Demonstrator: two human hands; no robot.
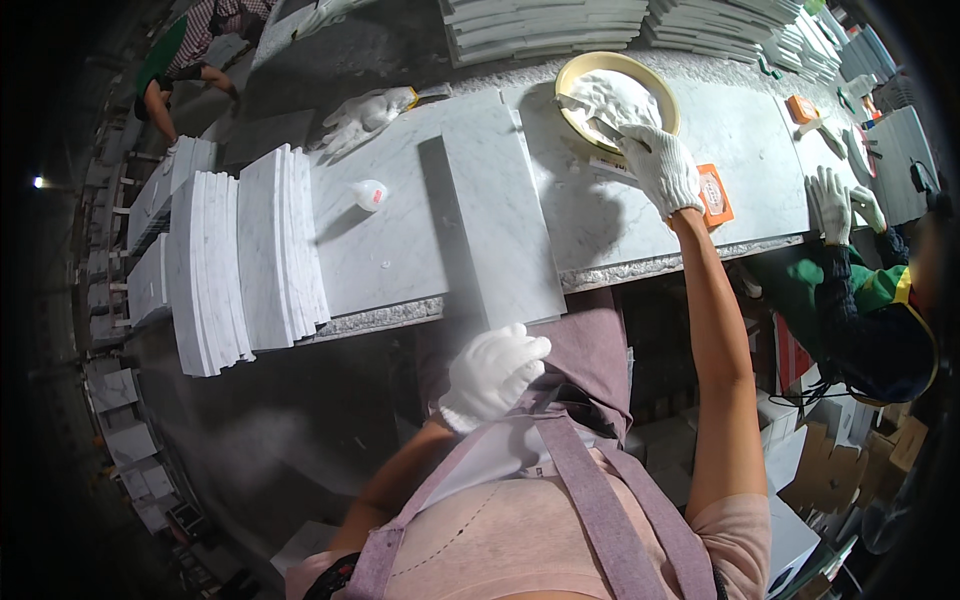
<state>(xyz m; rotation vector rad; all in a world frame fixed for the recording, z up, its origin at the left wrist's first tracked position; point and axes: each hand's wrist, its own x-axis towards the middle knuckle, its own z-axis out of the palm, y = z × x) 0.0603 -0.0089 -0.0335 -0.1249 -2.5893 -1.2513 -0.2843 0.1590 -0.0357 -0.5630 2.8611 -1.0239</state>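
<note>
My right hand (662, 168), in a white knit glove, grips a putty knife (606, 130) at the near rim of a yellow bowl (672, 98). White powder or paste (615, 92) fills much of the bowl. Another flat blade (572, 103) rests at its left side. Close to my apron, my gloved left hand (493, 375) has its fingers curled in, with nothing visible in them. Just beyond it, a long marble slab (500, 215) lies across the bench, its near end jutting past the edge. An orange box (714, 196) sits beside my right wrist.
Stacked marble pieces (245, 255) stand at the bench's left end. A white bottle (370, 195) and a pair of gloves (365, 120) lie on the marble bench top (400, 245). More slabs (545, 25) are piled behind. One co-worker (850, 290) works at right, another (185, 70) at far left.
</note>
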